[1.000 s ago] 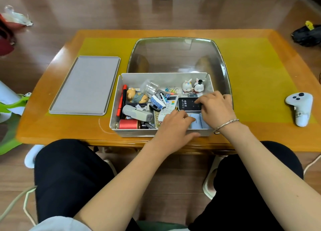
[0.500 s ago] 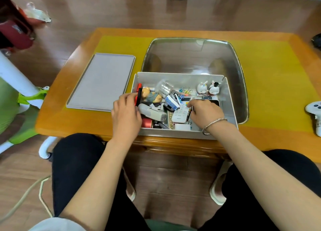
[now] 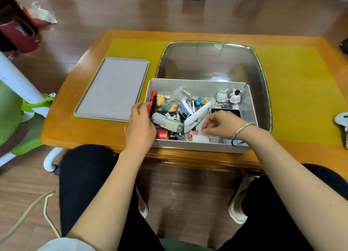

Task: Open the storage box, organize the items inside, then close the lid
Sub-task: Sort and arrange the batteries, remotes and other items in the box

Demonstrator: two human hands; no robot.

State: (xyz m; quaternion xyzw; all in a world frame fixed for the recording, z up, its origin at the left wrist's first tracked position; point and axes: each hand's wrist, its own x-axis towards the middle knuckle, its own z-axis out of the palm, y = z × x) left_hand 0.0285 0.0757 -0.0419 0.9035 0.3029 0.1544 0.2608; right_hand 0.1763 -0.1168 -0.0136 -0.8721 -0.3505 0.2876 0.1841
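Your left hand [image 3: 140, 126] grips the storage box [image 3: 197, 149] wall; right hand [image 3: 219, 125] pinches something small beside the tilted white remote [image 3: 196, 116], which may topple

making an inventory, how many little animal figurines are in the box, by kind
white rabbit figurines: 2, one beside the other at the back of the storage box
bear figurine: 1, near the left wall
total: 3

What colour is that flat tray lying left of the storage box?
Pale grey all over; the tray shows plainly in the head view.
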